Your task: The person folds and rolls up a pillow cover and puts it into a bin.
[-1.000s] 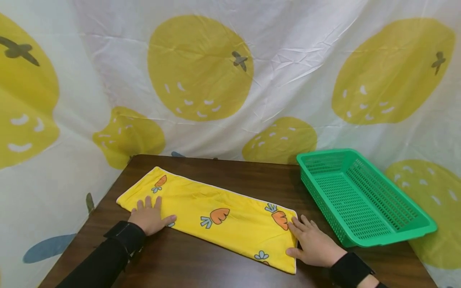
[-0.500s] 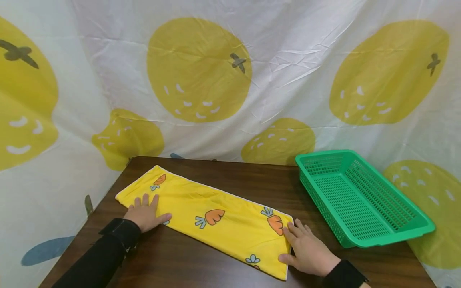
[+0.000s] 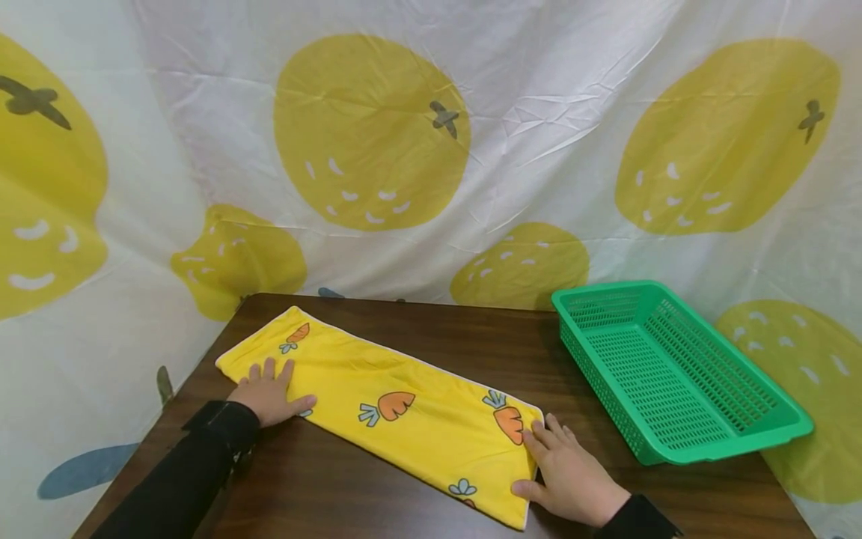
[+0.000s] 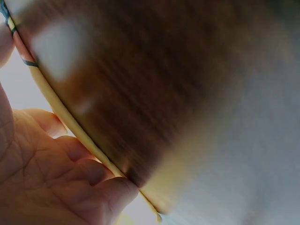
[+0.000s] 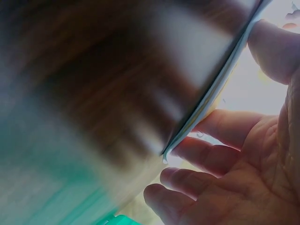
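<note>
A folded yellow cloth with a carrot print and a white edge lies slantwise on the table, its right end nearer the front. Spread fingers of my left hand rest on its left part, near the front edge. At the right end, my right hand touches the cloth with thumb and fingertips, the rest of it over the table. In the left wrist view the cloth's thin edge runs under the fingertips. The right wrist view has the cloth's layered edge against the thumb and fingers.
A green plastic basket with slotted walls stands at the table's right side, just beyond my right hand. The dark wooden table backs onto a white curtain printed with big yellow lemons, which also hangs along the left.
The cloth's right end has shifted left and toward the front, with my right hand moving along. My left hand has slid slightly left and away. The cloth now lies at a steeper slant.
</note>
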Available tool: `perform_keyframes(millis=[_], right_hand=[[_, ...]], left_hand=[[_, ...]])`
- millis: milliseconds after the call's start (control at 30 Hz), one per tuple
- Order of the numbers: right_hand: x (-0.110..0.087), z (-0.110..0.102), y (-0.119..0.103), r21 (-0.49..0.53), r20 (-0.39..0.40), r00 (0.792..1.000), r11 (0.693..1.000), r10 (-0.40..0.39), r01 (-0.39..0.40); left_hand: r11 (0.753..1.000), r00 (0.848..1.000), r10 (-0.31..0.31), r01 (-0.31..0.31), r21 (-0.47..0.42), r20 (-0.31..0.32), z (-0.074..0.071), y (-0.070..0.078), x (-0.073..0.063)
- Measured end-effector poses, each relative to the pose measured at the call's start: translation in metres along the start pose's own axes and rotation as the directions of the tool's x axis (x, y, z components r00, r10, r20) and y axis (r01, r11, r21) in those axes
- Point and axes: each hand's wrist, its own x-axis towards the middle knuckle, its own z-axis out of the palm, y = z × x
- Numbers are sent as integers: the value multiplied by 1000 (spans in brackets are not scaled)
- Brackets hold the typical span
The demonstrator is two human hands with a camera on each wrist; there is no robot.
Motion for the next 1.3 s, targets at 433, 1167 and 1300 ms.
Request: perform_keyframes(millis=[433,1167,1300], right_hand=[[-2,-2,-9,6,-3,1000,1000,-15,15],[0,0,-14,4,53,998,1000,-20,20],[1,0,-16,0,70,997,1000,-25,25]], left_hand=[[1000,1000,9,-8,-6,9,6,-14,15],[1000,1000,3,-2,-23,26,-9,-12,8],[1000,999,1,0,-19,35,-13,-15,15]])
